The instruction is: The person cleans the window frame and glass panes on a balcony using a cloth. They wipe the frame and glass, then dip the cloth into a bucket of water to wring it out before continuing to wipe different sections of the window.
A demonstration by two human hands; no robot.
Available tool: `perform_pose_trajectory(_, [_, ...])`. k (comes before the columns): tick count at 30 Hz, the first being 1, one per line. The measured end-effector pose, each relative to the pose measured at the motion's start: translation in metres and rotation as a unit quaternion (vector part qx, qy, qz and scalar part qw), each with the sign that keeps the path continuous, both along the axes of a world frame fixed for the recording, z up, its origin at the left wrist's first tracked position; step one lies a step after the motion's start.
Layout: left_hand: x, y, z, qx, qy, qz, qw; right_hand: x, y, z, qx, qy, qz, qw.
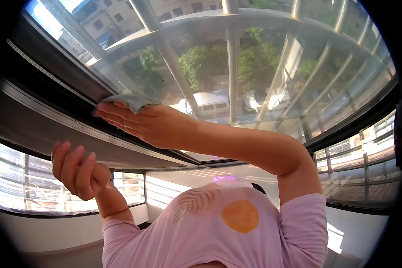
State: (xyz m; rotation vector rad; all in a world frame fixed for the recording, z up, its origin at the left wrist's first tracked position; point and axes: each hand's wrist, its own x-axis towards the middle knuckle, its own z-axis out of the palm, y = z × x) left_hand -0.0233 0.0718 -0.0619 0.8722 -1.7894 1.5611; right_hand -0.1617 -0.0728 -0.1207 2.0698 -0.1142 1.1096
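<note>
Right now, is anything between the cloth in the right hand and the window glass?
Nothing visible. The right hand presses the grey cloth against the window glass by the dark frame; the metal bars lie outside the pane.

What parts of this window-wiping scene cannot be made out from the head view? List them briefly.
- Most of the grey cloth: covered by the right hand.
- Left hand palm: turned away, so any contents stay unseen.
- Window frame ends: cut off by the dark fisheye rim.
- Vehicles below: blurred through the glass and bars.
</note>
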Motion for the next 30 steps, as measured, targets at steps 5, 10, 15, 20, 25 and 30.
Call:
perform_pose_trajectory(5, [0.003, 0.006, -0.009, 0.016, -0.007, -0.021, 1.000, -0.034, 0.002, -0.160, -0.020, 0.253, -0.053, 0.966])
perform_pose_trajectory(10, [-0.006, 0.003, -0.015, 0.050, -0.012, -0.031, 0.998, -0.052, -0.007, -0.071, 0.006, 0.132, -0.029, 0.991])
perform_pose_trajectory(15, [0.011, 0.027, -0.022, 0.068, -0.005, 0.049, 0.996, -0.167, -0.084, 0.026, 0.071, -0.357, -0.046, 0.930])
perform_pose_trajectory(20, [0.023, 0.028, -0.028, 0.056, 0.052, 0.092, 0.993, -0.355, -0.138, -0.020, 0.323, -0.728, -0.044, 0.603])
perform_pose_trajectory(25, [0.011, 0.016, -0.035, 0.070, 0.046, 0.049, 0.995, -0.262, -0.112, -0.070, 0.309, -0.619, -0.053, 0.720])
perform_pose_trajectory(30, [-0.043, -0.038, -0.035, 0.101, 0.008, -0.104, 0.989, -0.106, -0.013, -0.140, 0.218, -0.194, -0.032, 0.956])
